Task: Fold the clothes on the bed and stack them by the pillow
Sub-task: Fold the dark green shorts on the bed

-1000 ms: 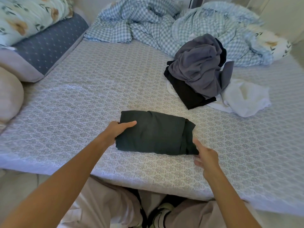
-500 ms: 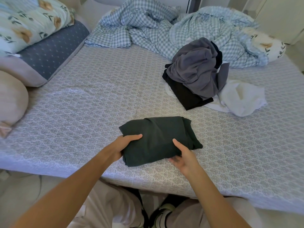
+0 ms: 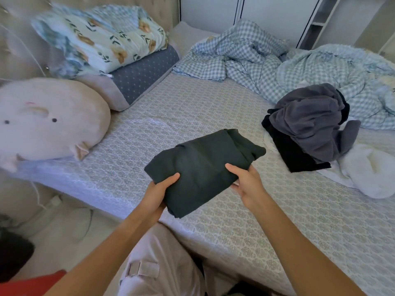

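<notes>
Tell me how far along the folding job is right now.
Done: one dark green garment is folded into a compact rectangle. In hand: the left hand and right hand each have a grip on it, holding it above the patterned grey bedsheet. Left: nothing is stacked by the round plush pillow yet, and the crumpled grey, black and white clothes pile is unfolded.

Fingers of both hands under folded garment
</notes>
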